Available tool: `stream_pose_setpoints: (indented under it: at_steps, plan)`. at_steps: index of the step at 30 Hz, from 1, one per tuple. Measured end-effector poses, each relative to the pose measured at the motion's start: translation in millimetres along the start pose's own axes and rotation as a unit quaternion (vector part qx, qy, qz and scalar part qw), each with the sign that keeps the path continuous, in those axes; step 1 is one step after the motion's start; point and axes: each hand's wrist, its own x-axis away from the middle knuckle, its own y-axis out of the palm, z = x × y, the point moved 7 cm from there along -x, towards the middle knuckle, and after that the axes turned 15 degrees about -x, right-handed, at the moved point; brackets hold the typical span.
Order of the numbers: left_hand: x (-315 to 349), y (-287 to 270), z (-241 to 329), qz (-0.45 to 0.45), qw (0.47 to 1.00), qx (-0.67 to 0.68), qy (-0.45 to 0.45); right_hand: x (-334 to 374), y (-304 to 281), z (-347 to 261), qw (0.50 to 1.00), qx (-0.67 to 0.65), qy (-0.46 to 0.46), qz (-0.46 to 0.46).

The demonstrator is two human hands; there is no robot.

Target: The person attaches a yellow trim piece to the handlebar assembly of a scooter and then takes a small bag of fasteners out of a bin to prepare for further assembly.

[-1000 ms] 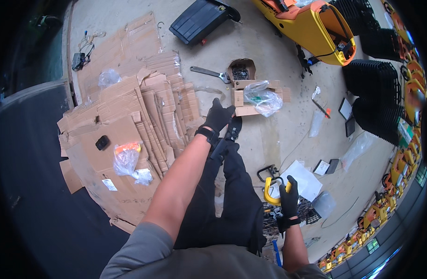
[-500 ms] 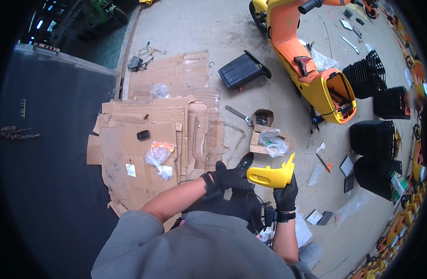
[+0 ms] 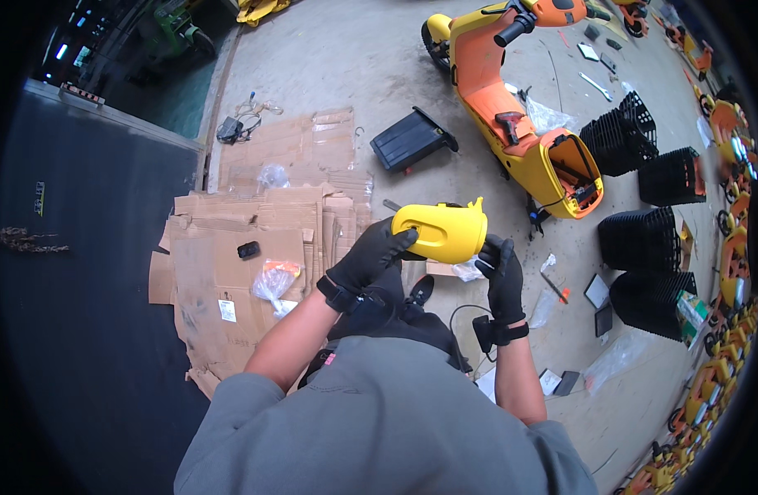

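Observation:
A curved yellow plastic cover (image 3: 450, 234), with a long oval recess in its face, is held up in front of my body. My gloved left hand (image 3: 372, 254) grips its left end, the thumb lying on the front near the recess. At the cover's lower right edge, the bent fingers of my gloved right hand (image 3: 503, 279) hold the rim. The backs of both hands are partly turned toward me, so the fingertips behind the cover are hidden.
An orange and yellow scooter (image 3: 527, 161) stands ahead on the right, a drill (image 3: 508, 125) on its footboard. Flattened cardboard (image 3: 238, 239) lies left, with a bagged part (image 3: 276, 280). A black bin (image 3: 412, 142) lies ahead; stacked black baskets (image 3: 639, 239) stand right.
The yellow cover has been raised and moved forward and left, its recessed face turned more toward me. My left hand has come up and now grips its left end.

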Motion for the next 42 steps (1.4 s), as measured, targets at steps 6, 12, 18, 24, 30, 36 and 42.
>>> stream_pose_setpoints:
  at_steps: [6,12,18,24,30,36,42]
  plan:
    - [-19,-28,6,0.011,0.994,-0.11,0.0,-9,39,-22,0.992,0.069,0.038,-0.102]
    - [-54,-45,4,-0.022,0.991,-0.131,0.026,-33,65,8,0.992,0.021,0.117,-0.052]
    - [-80,-81,38,-0.065,0.989,-0.135,0.018,-51,86,38,0.965,-0.159,0.209,-0.023]
    - [-128,-150,23,-0.026,0.998,-0.059,-0.015,-95,101,6,0.937,-0.333,0.094,0.05]
    - [-130,-223,45,0.026,0.995,-0.085,-0.05,-120,122,-36,0.879,-0.47,0.054,0.056]
    - [-133,-264,36,0.069,0.991,-0.078,-0.084,-137,110,-35,0.871,-0.488,0.046,0.044]
    - [-150,-289,27,0.08,0.991,-0.072,-0.082,-162,107,-44,0.906,-0.415,-0.007,0.076]
